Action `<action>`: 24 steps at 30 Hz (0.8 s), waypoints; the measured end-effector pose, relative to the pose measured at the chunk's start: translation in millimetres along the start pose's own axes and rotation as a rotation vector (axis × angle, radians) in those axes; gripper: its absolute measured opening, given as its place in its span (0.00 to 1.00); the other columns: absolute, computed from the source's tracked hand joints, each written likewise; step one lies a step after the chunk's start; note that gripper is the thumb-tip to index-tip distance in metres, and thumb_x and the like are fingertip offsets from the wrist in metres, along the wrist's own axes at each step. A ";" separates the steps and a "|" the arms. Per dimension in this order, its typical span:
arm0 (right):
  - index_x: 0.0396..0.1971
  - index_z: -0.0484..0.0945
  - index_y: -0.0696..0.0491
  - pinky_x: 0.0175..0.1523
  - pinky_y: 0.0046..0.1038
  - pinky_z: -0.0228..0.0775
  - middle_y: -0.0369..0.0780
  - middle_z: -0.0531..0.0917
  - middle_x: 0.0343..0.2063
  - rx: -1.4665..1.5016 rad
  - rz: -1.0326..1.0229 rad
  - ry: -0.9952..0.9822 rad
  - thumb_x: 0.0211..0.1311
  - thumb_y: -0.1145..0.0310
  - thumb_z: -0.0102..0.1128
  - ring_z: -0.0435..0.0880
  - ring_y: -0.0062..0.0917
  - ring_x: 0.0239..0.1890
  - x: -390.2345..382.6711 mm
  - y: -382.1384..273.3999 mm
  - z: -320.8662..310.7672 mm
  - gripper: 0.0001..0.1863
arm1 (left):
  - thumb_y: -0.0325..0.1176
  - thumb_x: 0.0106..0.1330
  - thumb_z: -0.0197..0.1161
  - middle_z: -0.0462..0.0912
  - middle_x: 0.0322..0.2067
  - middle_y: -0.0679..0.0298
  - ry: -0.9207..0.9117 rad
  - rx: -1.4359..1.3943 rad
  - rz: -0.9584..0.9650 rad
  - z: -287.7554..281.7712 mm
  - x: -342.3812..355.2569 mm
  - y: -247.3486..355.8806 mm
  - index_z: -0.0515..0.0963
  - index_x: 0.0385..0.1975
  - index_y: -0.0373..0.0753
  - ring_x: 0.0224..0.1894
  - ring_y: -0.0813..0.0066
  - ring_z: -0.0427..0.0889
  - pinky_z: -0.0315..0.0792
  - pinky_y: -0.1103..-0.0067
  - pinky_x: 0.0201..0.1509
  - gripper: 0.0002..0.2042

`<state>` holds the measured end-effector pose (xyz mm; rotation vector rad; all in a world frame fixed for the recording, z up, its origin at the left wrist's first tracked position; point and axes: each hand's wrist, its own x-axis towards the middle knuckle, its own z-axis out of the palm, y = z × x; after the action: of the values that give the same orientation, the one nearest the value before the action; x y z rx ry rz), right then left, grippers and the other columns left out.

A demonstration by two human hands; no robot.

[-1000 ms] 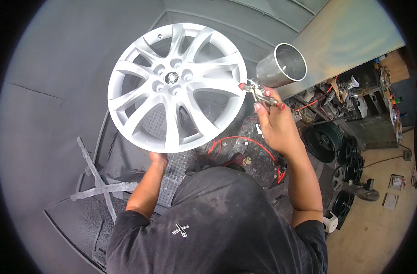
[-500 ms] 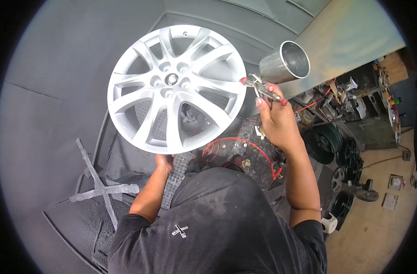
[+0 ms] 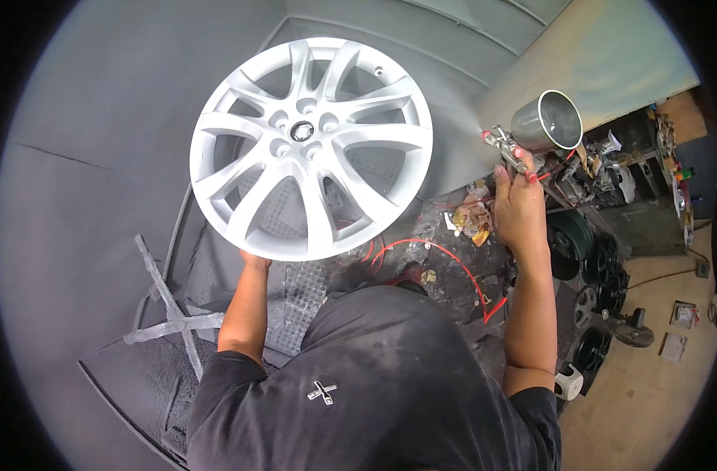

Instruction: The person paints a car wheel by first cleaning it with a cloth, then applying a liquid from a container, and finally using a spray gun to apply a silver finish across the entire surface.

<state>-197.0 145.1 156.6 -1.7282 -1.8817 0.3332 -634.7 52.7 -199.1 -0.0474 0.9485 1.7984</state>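
My left hand [image 3: 255,260] grips a white multi-spoke wheel rim [image 3: 333,234] from underneath, its fingers mostly hidden behind the lower edge. The wheel has a dark centre cap and faces up toward the camera. At its right, separated by a gap, my right hand [image 3: 521,206] is closed round a metal spray gun [image 3: 506,145] with red fittings and a silver cup [image 3: 547,122] on top. A faint pale haze shows beside the gun's nozzle.
A coated cross-shaped stand [image 3: 178,323] is at lower left beside grey booth walls [image 3: 99,118]. A red hose [image 3: 452,257] loops over the littered, grimy floor. At right stand a cluttered shelf [image 3: 641,224], several dark wheels [image 3: 602,267] and a pale board [image 3: 641,392].
The wheel has turned clockwise, its valve hole travelling from upper left to upper right. My right hand and the spray gun have moved rightward, away from the rim.
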 end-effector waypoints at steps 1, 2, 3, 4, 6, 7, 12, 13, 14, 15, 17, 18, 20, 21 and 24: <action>0.58 0.67 0.58 0.47 0.45 0.73 0.60 0.81 0.37 -0.020 0.021 -0.036 0.69 0.73 0.54 0.80 0.59 0.43 -4.6 -4.4 4.2 0.19 | 0.40 0.71 0.57 0.80 0.55 0.58 0.076 0.002 0.001 -14.5 1.9 -5.5 0.69 0.62 0.32 0.54 0.60 0.81 0.75 0.59 0.58 0.24; 0.58 0.67 0.58 0.47 0.45 0.73 0.60 0.81 0.37 -0.016 0.019 -0.042 0.69 0.73 0.54 0.80 0.59 0.43 -10.1 -8.0 9.6 0.19 | 0.40 0.71 0.57 0.80 0.55 0.58 0.160 0.010 0.002 -29.0 1.5 -12.6 0.70 0.62 0.32 0.54 0.60 0.81 0.75 0.59 0.58 0.24; 0.58 0.67 0.58 0.47 0.45 0.73 0.60 0.81 0.38 0.043 -0.076 -0.065 0.69 0.73 0.54 0.80 0.59 0.43 -19.0 -11.6 19.5 0.19 | 0.41 0.71 0.57 0.80 0.55 0.58 0.244 0.026 -0.004 -48.7 0.2 -23.4 0.70 0.62 0.32 0.55 0.60 0.81 0.75 0.59 0.58 0.24; 0.57 0.68 0.59 0.48 0.44 0.73 0.60 0.81 0.39 0.097 -0.168 -0.083 0.69 0.73 0.54 0.80 0.58 0.44 -27.1 -14.7 27.5 0.19 | 0.41 0.72 0.56 0.80 0.55 0.59 0.285 0.055 -0.019 -57.1 -7.2 -37.2 0.70 0.62 0.32 0.55 0.60 0.81 0.75 0.59 0.58 0.24; 0.57 0.68 0.59 0.48 0.44 0.73 0.59 0.81 0.40 0.107 -0.175 -0.103 0.69 0.73 0.55 0.80 0.58 0.45 -45.5 -20.8 40.8 0.19 | 0.43 0.73 0.54 0.80 0.54 0.59 0.310 0.123 -0.052 -56.9 -33.7 -66.1 0.70 0.61 0.33 0.54 0.60 0.81 0.75 0.62 0.57 0.24; 0.56 0.68 0.60 0.48 0.44 0.73 0.58 0.81 0.41 0.124 -0.188 -0.125 0.69 0.73 0.55 0.80 0.57 0.45 -55.3 -25.5 48.0 0.18 | 0.45 0.73 0.52 0.81 0.54 0.59 0.298 0.163 -0.057 -45.9 -51.2 -75.8 0.71 0.61 0.35 0.54 0.61 0.81 0.76 0.64 0.55 0.24; 0.53 0.72 0.62 0.38 0.38 0.75 0.49 0.83 0.39 0.282 -0.360 -0.241 0.70 0.75 0.52 0.84 0.42 0.32 -81.6 -40.8 49.5 0.14 | 0.51 0.75 0.48 0.78 0.46 0.64 0.317 0.176 -0.406 -41.6 -104.6 -118.7 0.72 0.55 0.40 0.49 0.66 0.77 0.70 0.75 0.46 0.22; 0.53 0.72 0.62 0.38 0.38 0.75 0.49 0.83 0.39 0.283 -0.363 -0.243 0.70 0.75 0.52 0.84 0.42 0.32 -85.9 -42.1 44.1 0.14 | 0.50 0.75 0.47 0.76 0.42 0.64 0.263 0.201 -0.470 -14.9 -119.2 -114.2 0.72 0.52 0.40 0.49 0.65 0.78 0.70 0.74 0.45 0.20; 0.51 0.74 0.61 0.35 0.34 0.74 0.45 0.83 0.37 0.433 -0.179 -0.424 0.71 0.75 0.52 0.82 0.33 0.27 -89.2 -49.6 33.5 0.12 | 0.49 0.76 0.46 0.75 0.38 0.64 0.214 0.223 -0.526 -1.3 -128.6 -107.3 0.72 0.49 0.40 0.48 0.65 0.78 0.70 0.73 0.44 0.18; 0.49 0.76 0.61 0.31 0.29 0.73 0.41 0.83 0.35 0.574 0.003 -0.606 0.71 0.75 0.51 0.79 0.24 0.23 -91.4 -54.8 20.9 0.11 | 0.49 0.76 0.46 0.75 0.38 0.64 0.221 0.212 -0.512 -12.9 -122.3 -111.9 0.72 0.49 0.40 0.48 0.65 0.78 0.70 0.73 0.44 0.18; 0.45 0.80 0.59 0.29 0.22 0.70 0.35 0.80 0.32 0.734 0.075 -0.577 0.72 0.74 0.52 0.72 0.13 0.22 -102.7 -56.9 9.3 0.09 | 0.46 0.76 0.47 0.71 0.35 0.65 0.166 0.190 -0.383 -53.0 -103.1 -120.6 0.71 0.47 0.40 0.46 0.62 0.79 0.72 0.70 0.45 0.16; 0.48 0.79 0.58 0.29 0.22 0.69 0.35 0.80 0.33 0.703 0.032 -0.587 0.72 0.74 0.51 0.72 0.14 0.22 -106.8 -49.2 3.5 0.10 | 0.45 0.76 0.48 0.72 0.36 0.63 0.219 0.183 -0.326 -46.8 -106.2 -118.4 0.71 0.48 0.39 0.44 0.60 0.80 0.73 0.67 0.43 0.15; 0.57 0.72 0.58 0.29 0.21 0.69 0.35 0.82 0.38 0.645 -0.041 -0.620 0.73 0.74 0.50 0.72 0.14 0.22 -111.0 -34.1 -13.8 0.15 | 0.44 0.76 0.48 0.72 0.36 0.62 0.235 0.211 -0.288 -47.9 -108.8 -104.4 0.71 0.49 0.38 0.42 0.60 0.80 0.73 0.68 0.41 0.16; 0.57 0.72 0.58 0.29 0.21 0.69 0.35 0.82 0.38 0.648 -0.046 -0.627 0.73 0.74 0.50 0.72 0.14 0.22 -117.2 -28.5 -23.8 0.15 | 0.44 0.76 0.49 0.72 0.37 0.60 0.251 0.249 -0.265 -51.9 -114.4 -95.5 0.71 0.50 0.37 0.41 0.59 0.80 0.74 0.68 0.39 0.16; 0.61 0.66 0.59 0.30 0.21 0.70 0.35 0.82 0.41 0.655 -0.095 -0.658 0.74 0.74 0.49 0.71 0.14 0.22 -117.2 -16.0 -45.4 0.18 | 0.47 0.75 0.47 0.79 0.40 0.60 0.299 0.332 -0.199 -53.8 -100.2 -65.1 0.74 0.48 0.38 0.35 0.66 0.80 0.74 0.73 0.33 0.18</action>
<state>-183.7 20.4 175.0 -1.1402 -1.9340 1.4369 -558.3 -49.6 -228.6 -0.1985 1.3959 1.4561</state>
